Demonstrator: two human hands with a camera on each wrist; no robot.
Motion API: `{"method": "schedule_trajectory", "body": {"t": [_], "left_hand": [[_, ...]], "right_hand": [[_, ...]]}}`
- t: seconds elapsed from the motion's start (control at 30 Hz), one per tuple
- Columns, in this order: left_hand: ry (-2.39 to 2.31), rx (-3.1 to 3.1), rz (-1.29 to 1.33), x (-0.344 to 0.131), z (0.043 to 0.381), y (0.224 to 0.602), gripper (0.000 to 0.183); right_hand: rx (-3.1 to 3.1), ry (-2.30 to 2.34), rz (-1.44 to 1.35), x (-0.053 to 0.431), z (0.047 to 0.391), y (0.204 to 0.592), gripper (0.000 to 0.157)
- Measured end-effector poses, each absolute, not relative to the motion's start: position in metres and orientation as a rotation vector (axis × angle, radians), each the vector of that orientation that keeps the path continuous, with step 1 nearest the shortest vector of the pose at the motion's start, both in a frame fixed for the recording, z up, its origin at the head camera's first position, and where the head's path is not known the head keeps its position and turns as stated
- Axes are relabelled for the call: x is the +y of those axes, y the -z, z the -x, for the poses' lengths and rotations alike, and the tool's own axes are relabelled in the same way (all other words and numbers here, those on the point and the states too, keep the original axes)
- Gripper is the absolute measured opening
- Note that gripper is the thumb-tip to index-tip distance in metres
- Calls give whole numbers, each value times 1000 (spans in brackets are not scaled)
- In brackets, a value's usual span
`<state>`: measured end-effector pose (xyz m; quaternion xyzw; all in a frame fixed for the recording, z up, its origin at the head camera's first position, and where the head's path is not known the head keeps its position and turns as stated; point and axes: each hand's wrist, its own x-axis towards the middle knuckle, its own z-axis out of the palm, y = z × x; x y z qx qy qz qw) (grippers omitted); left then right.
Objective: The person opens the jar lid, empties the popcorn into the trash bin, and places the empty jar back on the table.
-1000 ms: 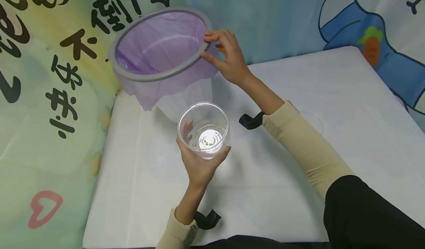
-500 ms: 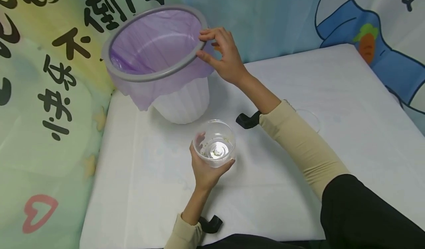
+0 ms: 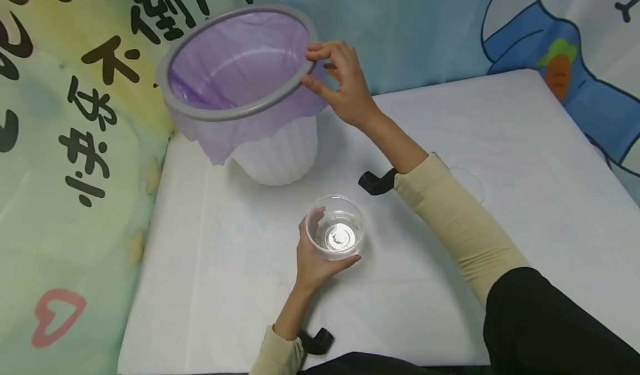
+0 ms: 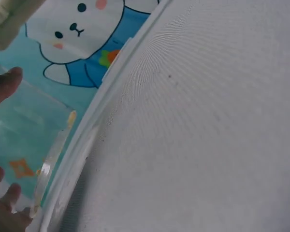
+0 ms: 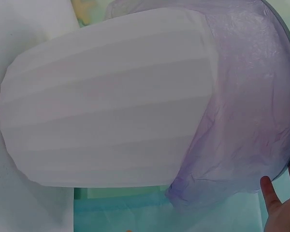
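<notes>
My left hand [image 3: 315, 264] grips a clear round plastic container [image 3: 336, 228] from its near side, thumb on the right and fingers round the left. The container's open mouth faces up, and small yellowish bits show at its base. In the left wrist view, the clear wall of the container [image 4: 29, 121] lies between thumb and fingers. My right hand [image 3: 342, 83] pinches the grey rim ring [image 3: 240, 113] of a white ribbed trash bin [image 3: 280, 153]. A purple bag [image 3: 240, 64] lines the bin and hangs over its outside, as the right wrist view shows too.
The bin stands at the back left of a white-covered table [image 3: 240, 286], close to a printed curtain [image 3: 115, 208] at the left and back. A faint clear ring [image 3: 470, 183] lies on the table beside the right sleeve. Black wrist mounts [image 3: 377, 182] stick out from both sleeves.
My left hand has carried the clear container away from the bin, toward me and to the right, lower over the table. The right hand has stayed on the bin's rim.
</notes>
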<state>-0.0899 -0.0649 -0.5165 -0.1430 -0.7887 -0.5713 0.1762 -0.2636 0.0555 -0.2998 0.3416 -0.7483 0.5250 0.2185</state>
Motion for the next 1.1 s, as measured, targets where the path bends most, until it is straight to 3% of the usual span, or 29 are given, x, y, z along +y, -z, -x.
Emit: {"method": "schedule_trajectory", "body": {"t": [0.7, 1.1], "left_hand": [[1616, -2347, 624, -60, 95, 532, 117], [1665, -2398, 636, -61, 94, 532, 153]], "right_hand": [[-2019, -1427, -965, 62, 266, 305, 31], [-2019, -1384, -951, 65, 265, 304, 28]]}}
